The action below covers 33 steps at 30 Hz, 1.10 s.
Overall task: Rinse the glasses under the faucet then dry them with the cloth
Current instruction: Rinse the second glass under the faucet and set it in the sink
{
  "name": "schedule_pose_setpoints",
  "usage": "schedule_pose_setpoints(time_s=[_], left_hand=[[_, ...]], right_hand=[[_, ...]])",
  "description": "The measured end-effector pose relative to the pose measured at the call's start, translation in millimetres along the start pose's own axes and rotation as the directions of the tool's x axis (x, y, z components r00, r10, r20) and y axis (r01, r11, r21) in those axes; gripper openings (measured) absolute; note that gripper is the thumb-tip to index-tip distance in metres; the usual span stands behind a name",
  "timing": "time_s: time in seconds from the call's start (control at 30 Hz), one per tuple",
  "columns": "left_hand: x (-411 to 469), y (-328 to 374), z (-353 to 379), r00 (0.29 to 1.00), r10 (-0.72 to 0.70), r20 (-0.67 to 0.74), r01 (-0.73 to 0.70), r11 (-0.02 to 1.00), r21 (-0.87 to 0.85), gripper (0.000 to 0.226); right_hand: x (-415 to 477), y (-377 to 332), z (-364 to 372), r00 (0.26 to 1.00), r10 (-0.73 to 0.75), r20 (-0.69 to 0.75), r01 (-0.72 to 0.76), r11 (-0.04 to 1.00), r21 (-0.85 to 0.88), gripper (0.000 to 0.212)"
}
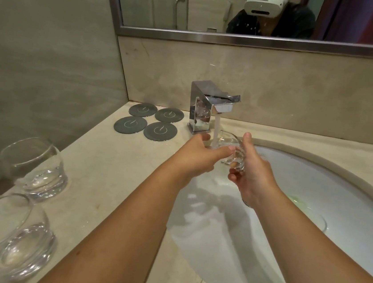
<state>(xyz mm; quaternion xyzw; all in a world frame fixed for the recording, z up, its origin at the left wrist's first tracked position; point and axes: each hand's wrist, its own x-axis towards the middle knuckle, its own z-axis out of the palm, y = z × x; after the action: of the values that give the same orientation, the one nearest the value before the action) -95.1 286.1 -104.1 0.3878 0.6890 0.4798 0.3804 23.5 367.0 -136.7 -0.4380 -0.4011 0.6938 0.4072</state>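
At the far left, two clear, round-bellied tumblers with thick bases stand upright on the pale, veined stone worktop (pixel 111 179). The near glass (pixel 7 235) is at the front edge and the far glass (pixel 36 168) is just behind it; both are beside the grey marbled wall.

Further along, near the back corner, four flat round dark-grey coasters (pixel 147 120) lie in a two-by-two cluster, each with a thin pale emblem. Droplets glint on the stone around them.

Next comes the faucet (pixel 205 106), a square, angular block of polished chrome. A straight stream of water (pixel 216 130) pours from its flat spout.

The left hand (pixel 200 153) reaches in under the stream. Its thumb is raised and its index finger is stretched nearly straight against the side of the held glass (pixel 231 148), touching it rather than wrapping it. This third tumbler is tilted, with its mouth toward the water, over the back left rim of the sink (pixel 313 202), a smooth white oval bowl set under the stone.

The right hand (pixel 254 172) grips the thick base of the glass, with the thumb pointing up along the wall and the fingers curled underneath.

Above, a brushed-metal frame borders the mirror (pixel 239 40).
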Motion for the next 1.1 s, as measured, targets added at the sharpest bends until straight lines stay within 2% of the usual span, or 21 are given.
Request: schedule_pose_setpoints(time_s=[0.1, 0.2, 0.33, 0.43, 0.5, 0.57, 0.7, 0.8, 0.87, 1.0, 1.1], left_hand=[[2, -9, 6, 0.993, 0.045, -0.109, -0.046, 0.999, -0.005, 0.113], [7, -14, 4, 0.990, 0.083, -0.115, -0.089, 0.995, -0.047, 0.094], [9, -13, 3, 0.982, 0.147, -0.119, -0.154, 0.987, -0.053, 0.107], [6, -14, 2, 0.979, 0.183, -0.084, -0.187, 0.982, -0.035, 0.092], [3, -15, 1, 0.977, 0.207, -0.045, -0.207, 0.978, -0.003, 0.081], [2, -16, 0, 0.973, 0.231, 0.004, -0.231, 0.972, 0.028, 0.083], [0, -15, -1, 0.975, 0.215, 0.052, -0.215, 0.977, -0.012, 0.104], [-3, -15, 0, 0.979, 0.203, 0.028, -0.201, 0.979, -0.042, 0.101], [-2, -17, 2, 0.980, 0.199, 0.009, -0.199, 0.979, -0.044, 0.107], [0, -17, 5, 0.974, 0.220, -0.059, -0.220, 0.975, 0.016, 0.121], [1, -18, 5, 0.967, 0.235, -0.095, -0.234, 0.972, 0.021, 0.119]], right_hand=[[2, 2, 1, 0.999, -0.025, 0.044, 0.024, 1.000, 0.018, 0.044], [6, 3, 1, 0.996, -0.027, 0.083, 0.025, 0.999, 0.027, 0.037], [8, 2, 1, 0.991, 0.009, 0.134, -0.019, 0.997, 0.072, 0.040], [6, 1, 1, 0.984, 0.093, 0.151, -0.103, 0.993, 0.059, 0.052], [3, 1, 0, 0.980, 0.118, 0.162, -0.129, 0.990, 0.058, 0.053], [4, 1, -2, 0.984, 0.095, 0.154, -0.106, 0.992, 0.065, 0.049], [8, 0, -2, 0.996, -0.007, 0.087, 0.000, 0.997, 0.082, 0.040], [9, -1, -1, 0.996, -0.086, 0.037, 0.081, 0.990, 0.116, 0.036], [10, 0, -1, 0.991, -0.127, 0.031, 0.123, 0.986, 0.108, 0.036], [9, 0, 0, 0.986, -0.159, 0.044, 0.154, 0.982, 0.107, 0.035], [7, 0, 2, 0.982, -0.185, 0.036, 0.182, 0.981, 0.072, 0.032]])
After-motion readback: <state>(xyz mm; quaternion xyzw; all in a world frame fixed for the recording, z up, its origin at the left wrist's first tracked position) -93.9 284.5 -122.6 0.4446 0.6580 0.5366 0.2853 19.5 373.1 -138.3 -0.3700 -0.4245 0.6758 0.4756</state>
